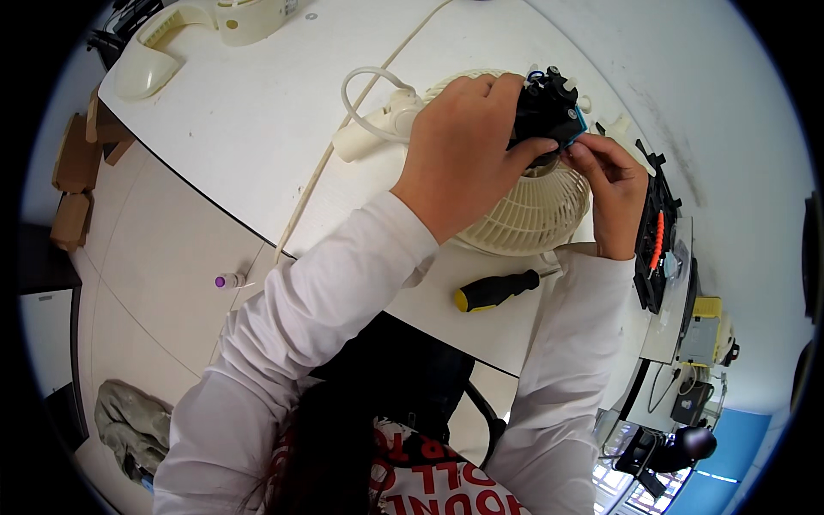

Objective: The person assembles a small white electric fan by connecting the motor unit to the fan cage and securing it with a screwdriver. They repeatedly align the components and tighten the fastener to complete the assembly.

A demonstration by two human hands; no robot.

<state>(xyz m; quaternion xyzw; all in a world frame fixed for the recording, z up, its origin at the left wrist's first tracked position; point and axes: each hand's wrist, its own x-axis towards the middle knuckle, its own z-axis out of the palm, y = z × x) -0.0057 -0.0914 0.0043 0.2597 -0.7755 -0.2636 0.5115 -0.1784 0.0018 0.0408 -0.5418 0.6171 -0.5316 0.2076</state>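
Note:
My left hand (pixel 468 142) is wrapped round a black fan motor housing (pixel 548 107), thumb along its near side. Screws and a light peg stand out of its top, and a blue strip runs down its right edge. At the lower end of that strip the thumb and fingers of my right hand (pixel 608 176) pinch together; whatever lies between them is too small to make out. Under the housing is a cream fan cage (pixel 536 210) with curved ribs, partly covered by my left hand. A cream fan neck (pixel 373 129) with a looped pale cable (pixel 350 94) lies to the left.
A black and yellow screwdriver (pixel 496 290) lies on the white table (pixel 249 129) between my forearms. Cream plastic housing parts (pixel 150 69) rest at the far left. A black tool tray (pixel 657 232) stands at the right edge. A beige cord (pixel 313 184) crosses the table.

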